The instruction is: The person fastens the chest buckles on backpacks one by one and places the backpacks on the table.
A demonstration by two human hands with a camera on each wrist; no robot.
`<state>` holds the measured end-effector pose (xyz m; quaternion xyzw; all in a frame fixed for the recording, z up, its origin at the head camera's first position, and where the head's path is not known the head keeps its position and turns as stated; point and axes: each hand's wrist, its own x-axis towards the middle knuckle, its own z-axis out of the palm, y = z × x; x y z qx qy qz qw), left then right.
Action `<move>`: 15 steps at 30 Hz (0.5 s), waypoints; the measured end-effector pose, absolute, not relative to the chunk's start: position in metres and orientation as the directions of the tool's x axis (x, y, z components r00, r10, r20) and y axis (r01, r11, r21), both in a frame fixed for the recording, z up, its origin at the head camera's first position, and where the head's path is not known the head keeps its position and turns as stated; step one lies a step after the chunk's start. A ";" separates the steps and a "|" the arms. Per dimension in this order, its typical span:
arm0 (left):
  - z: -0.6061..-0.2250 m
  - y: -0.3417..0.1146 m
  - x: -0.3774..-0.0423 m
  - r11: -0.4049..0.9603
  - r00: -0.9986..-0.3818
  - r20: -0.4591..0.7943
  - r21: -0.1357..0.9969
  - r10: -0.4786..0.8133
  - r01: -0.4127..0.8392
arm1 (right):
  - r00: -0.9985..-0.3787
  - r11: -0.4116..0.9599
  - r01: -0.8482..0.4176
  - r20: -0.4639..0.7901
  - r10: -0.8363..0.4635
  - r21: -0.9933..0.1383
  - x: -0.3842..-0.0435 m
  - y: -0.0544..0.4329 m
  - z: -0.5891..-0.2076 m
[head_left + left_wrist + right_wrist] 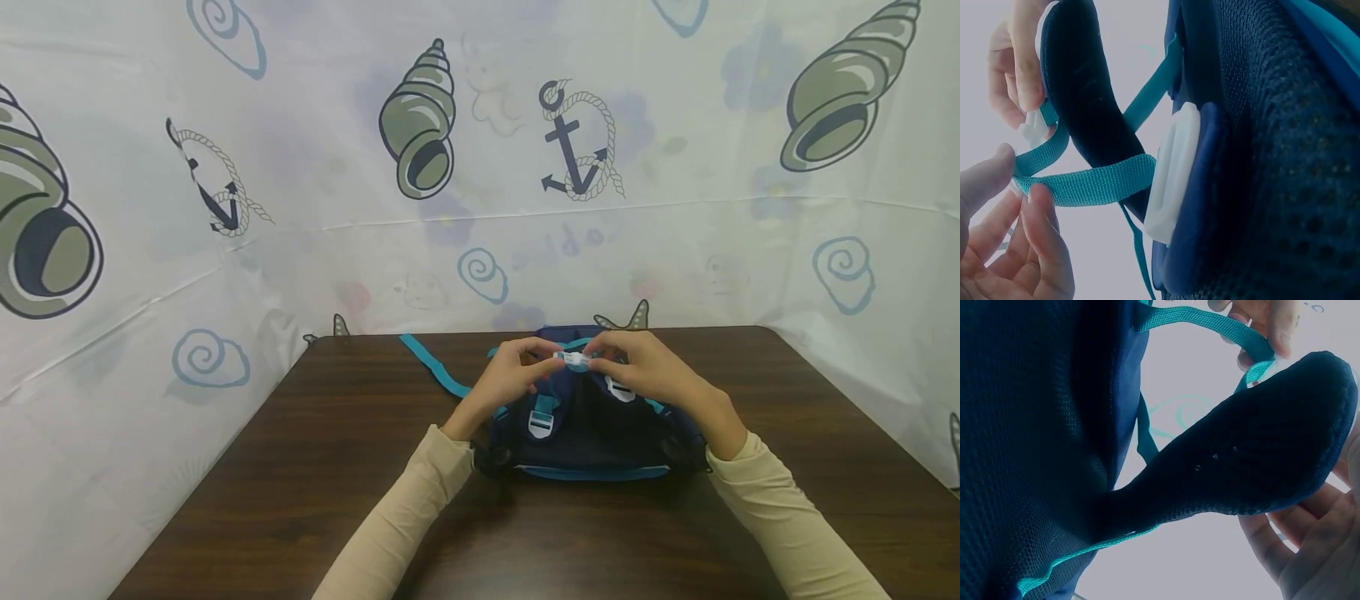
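A navy backpack [592, 454] with teal webbing lies on the table in the head view. Over its upper part, my left hand [504, 377] and my right hand [647, 362] meet at a white buckle [575, 360]. The left thumb and fingers pinch its left end, where a teal strap [1094, 185] loops through in the left wrist view. The right fingers grip the other end, close to a padded shoulder strap [1082, 81]. In the right wrist view that padded strap [1266, 444] hides part of the right hand [1316, 540].
The backpack rests on a dark brown wooden table [315, 500]. A loose teal strap end [435, 367] trails to the left at the back. White strap adjusters [541, 423] sit on the shoulder straps. A white printed cloth [315, 167] hangs behind the table.
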<state>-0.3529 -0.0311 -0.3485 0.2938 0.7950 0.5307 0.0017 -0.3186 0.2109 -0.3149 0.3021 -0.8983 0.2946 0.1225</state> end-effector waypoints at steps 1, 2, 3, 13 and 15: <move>-0.349 -0.031 -0.353 0.265 -0.828 0.308 0.845 0.469 0.465 | -0.789 0.643 -0.613 0.398 -0.469 -0.458 -0.319 0.211 -0.315; -0.349 -0.030 -0.353 0.264 -0.828 0.307 0.846 0.469 0.464 | -0.787 0.642 -0.616 0.399 -0.471 -0.457 -0.319 0.211 -0.315; -0.349 -0.030 -0.353 0.263 -0.828 0.306 0.847 0.469 0.462 | -0.784 0.640 -0.619 0.401 -0.473 -0.455 -0.319 0.211 -0.315; -0.349 -0.029 -0.353 0.258 -0.829 0.310 0.848 0.465 0.463 | -0.781 0.642 -0.623 0.401 -0.479 -0.446 -0.320 0.211 -0.315; -0.349 -0.028 -0.353 0.256 -0.827 0.314 0.847 0.467 0.466 | -0.780 0.639 -0.624 0.402 -0.480 -0.449 -0.320 0.211 -0.315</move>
